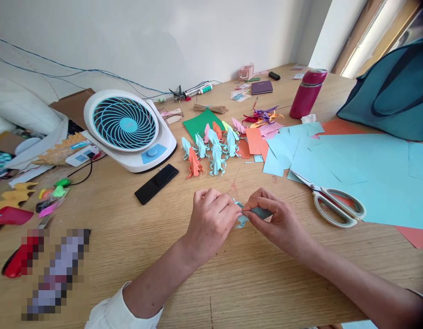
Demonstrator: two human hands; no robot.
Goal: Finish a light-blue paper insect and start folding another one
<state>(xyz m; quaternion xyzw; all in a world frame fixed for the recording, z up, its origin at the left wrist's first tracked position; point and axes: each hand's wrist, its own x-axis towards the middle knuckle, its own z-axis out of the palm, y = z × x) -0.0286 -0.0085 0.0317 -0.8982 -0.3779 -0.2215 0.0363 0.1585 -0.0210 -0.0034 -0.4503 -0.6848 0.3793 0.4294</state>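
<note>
Both my hands meet over the wooden table (129, 237) near its front middle. My left hand (211, 219) is closed, its fingers pinching a small light-blue folded paper piece (257, 213). My right hand (276, 219) pinches the same piece from the other side, and the fingers hide most of it. Just beyond the hands stands a cluster of several finished paper figures (211, 151), mostly light blue with a few orange and pink ones.
White-handled scissors (334, 203) lie on large light-blue sheets (369, 169) to the right. A small white-and-blue fan (127, 128) and a black phone (156, 183) sit to the left. A magenta bottle (307, 93) and a teal bag (393, 91) stand at the back right.
</note>
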